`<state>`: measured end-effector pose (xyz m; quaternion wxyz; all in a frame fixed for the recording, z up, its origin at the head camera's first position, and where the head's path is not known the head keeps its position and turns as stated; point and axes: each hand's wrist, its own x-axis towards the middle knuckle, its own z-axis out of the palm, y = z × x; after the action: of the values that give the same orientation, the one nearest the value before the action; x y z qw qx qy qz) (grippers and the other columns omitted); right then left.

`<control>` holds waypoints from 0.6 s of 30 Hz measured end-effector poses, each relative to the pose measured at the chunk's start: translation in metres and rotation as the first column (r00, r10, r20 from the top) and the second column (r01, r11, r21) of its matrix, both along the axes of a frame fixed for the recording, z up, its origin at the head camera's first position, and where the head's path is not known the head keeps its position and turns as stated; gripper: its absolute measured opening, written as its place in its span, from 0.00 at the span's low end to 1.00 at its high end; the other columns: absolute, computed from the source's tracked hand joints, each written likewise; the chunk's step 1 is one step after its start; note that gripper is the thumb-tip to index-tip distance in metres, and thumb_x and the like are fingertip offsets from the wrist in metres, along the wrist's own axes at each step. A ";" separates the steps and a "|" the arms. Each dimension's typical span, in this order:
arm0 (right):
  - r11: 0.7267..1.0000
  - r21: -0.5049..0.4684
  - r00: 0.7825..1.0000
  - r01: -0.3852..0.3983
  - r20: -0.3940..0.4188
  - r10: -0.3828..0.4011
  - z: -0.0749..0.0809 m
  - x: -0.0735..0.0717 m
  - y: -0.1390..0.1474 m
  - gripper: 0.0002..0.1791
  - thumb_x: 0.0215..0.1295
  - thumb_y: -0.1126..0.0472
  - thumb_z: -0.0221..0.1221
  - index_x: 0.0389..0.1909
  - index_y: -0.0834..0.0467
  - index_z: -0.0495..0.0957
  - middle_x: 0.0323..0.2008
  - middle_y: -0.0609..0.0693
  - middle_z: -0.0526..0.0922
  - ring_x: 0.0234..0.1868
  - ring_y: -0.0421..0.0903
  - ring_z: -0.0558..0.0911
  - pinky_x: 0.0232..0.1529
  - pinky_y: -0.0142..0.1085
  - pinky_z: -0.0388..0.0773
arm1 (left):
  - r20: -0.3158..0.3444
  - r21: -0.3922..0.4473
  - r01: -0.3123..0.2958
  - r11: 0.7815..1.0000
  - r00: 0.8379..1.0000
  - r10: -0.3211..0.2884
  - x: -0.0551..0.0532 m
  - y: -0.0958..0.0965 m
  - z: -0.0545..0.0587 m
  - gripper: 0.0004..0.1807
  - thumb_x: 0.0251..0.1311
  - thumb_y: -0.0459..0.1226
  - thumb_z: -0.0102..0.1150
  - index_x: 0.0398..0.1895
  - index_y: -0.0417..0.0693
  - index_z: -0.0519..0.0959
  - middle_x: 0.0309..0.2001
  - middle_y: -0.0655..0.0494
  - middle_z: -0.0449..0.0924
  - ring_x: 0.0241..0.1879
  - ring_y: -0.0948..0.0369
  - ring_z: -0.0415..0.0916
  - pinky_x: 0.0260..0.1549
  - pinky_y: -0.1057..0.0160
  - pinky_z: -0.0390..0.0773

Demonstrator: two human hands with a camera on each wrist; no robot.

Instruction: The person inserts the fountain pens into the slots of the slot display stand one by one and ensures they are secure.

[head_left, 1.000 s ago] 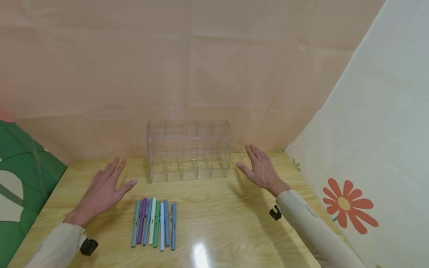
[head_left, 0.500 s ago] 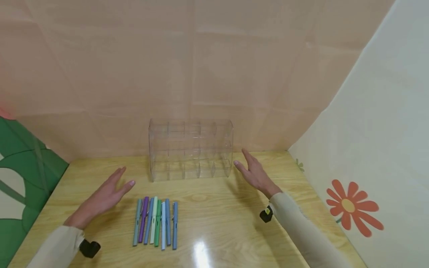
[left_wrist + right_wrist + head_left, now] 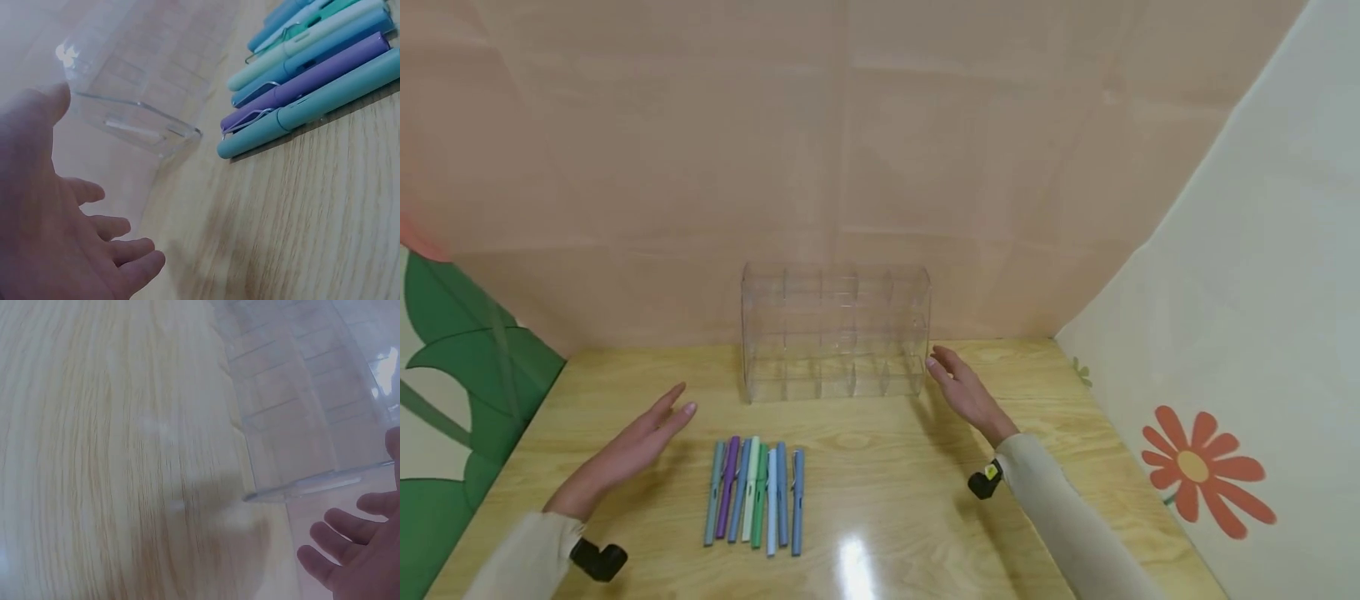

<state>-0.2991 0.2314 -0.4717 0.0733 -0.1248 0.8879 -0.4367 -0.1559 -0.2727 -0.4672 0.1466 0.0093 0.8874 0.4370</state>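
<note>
A clear plastic organizer (image 3: 835, 387) with rows of compartments stands upright at the back of the table. My right hand (image 3: 966, 392) is beside its right side, fingers extended, fingertips close to the side wall; the right wrist view has the same hand (image 3: 362, 550) near the organizer's lower corner. My left hand (image 3: 628, 446) hovers over the table left of the pens, fingers loosely extended and holding nothing. Several capped pens lie side by side in front of the organizer, among them a purple pen (image 3: 727, 487), a green pen (image 3: 760, 496) and a teal pen (image 3: 312, 109).
The wooden table (image 3: 880, 467) meets a plain pinkish backdrop (image 3: 880, 167) right behind the organizer. A white sheet with a red flower (image 3: 1192, 467) rises at the right edge. Green leaf print (image 3: 482, 358) borders the left edge.
My right hand has moved left and inward to the organizer's right side. My left hand has turned more edge-on and dropped slightly. The whole scene shifts a little right as the head view turns.
</note>
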 end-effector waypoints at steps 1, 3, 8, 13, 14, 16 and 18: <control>1.000 -0.009 1.000 -0.002 0.004 0.003 -0.001 -0.001 -0.001 0.43 0.85 0.34 0.41 0.85 0.60 0.51 0.83 0.63 0.61 0.82 0.66 0.63 0.80 0.65 0.60 | 0.007 0.010 0.001 1.000 1.000 -0.001 0.000 0.000 0.000 0.49 0.82 0.64 0.31 0.87 0.43 0.30 0.85 0.26 0.33 0.82 0.24 0.37 0.72 0.18 0.48; 1.000 -0.026 1.000 -0.007 0.016 0.007 -0.003 -0.002 -0.002 0.43 0.86 0.35 0.40 0.85 0.62 0.52 0.83 0.64 0.60 0.81 0.67 0.64 0.81 0.65 0.60 | 0.027 0.026 0.002 1.000 1.000 -0.003 0.001 0.000 0.000 0.50 0.82 0.66 0.30 0.87 0.43 0.30 0.86 0.29 0.30 0.82 0.25 0.34 0.73 0.19 0.45; 0.995 -0.095 0.998 0.020 0.058 -0.014 -0.010 -0.005 -0.005 0.38 0.87 0.41 0.44 0.83 0.62 0.55 0.82 0.64 0.62 0.76 0.68 0.71 0.77 0.62 0.68 | 0.080 0.074 0.011 0.997 0.997 -0.017 0.001 -0.001 0.000 0.50 0.82 0.66 0.28 0.87 0.43 0.29 0.85 0.29 0.29 0.80 0.24 0.47 0.74 0.22 0.55; 0.990 -0.136 0.998 0.045 0.053 -0.038 -0.014 -0.007 -0.010 0.34 0.87 0.47 0.47 0.82 0.63 0.58 0.80 0.66 0.64 0.74 0.67 0.73 0.73 0.61 0.73 | 0.128 0.145 -0.002 0.989 0.992 -0.017 -0.001 -0.002 -0.002 0.50 0.82 0.65 0.28 0.86 0.42 0.27 0.84 0.24 0.34 0.79 0.26 0.55 0.73 0.29 0.65; 0.990 -0.134 0.998 0.046 0.046 -0.040 -0.015 -0.007 -0.011 0.35 0.87 0.46 0.47 0.82 0.64 0.58 0.80 0.66 0.65 0.74 0.67 0.73 0.73 0.60 0.74 | 0.133 0.150 -0.009 0.989 0.991 -0.011 -0.001 -0.001 -0.002 0.50 0.82 0.65 0.29 0.87 0.42 0.27 0.84 0.23 0.36 0.78 0.27 0.57 0.73 0.30 0.67; 0.989 -0.137 0.998 0.048 0.037 -0.044 -0.015 -0.006 -0.012 0.35 0.86 0.46 0.48 0.81 0.65 0.59 0.78 0.67 0.67 0.73 0.68 0.74 0.72 0.60 0.75 | 0.142 0.157 -0.025 0.987 0.990 0.002 -0.002 0.000 -0.002 0.51 0.82 0.66 0.31 0.87 0.41 0.29 0.83 0.23 0.40 0.77 0.28 0.61 0.72 0.34 0.71; 0.988 -0.146 0.998 0.053 0.040 -0.047 -0.016 -0.006 -0.013 0.35 0.86 0.45 0.49 0.81 0.65 0.60 0.76 0.68 0.70 0.71 0.68 0.76 0.71 0.60 0.76 | 0.146 0.149 -0.036 0.988 0.989 0.014 -0.003 0.002 -0.002 0.52 0.81 0.66 0.32 0.87 0.38 0.31 0.82 0.22 0.43 0.76 0.29 0.64 0.69 0.37 0.76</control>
<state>-0.3055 0.2182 -0.4875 0.0691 -0.0995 0.8547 -0.5049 -0.1584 -0.2704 -0.4690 0.2041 -0.0225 0.8388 0.5043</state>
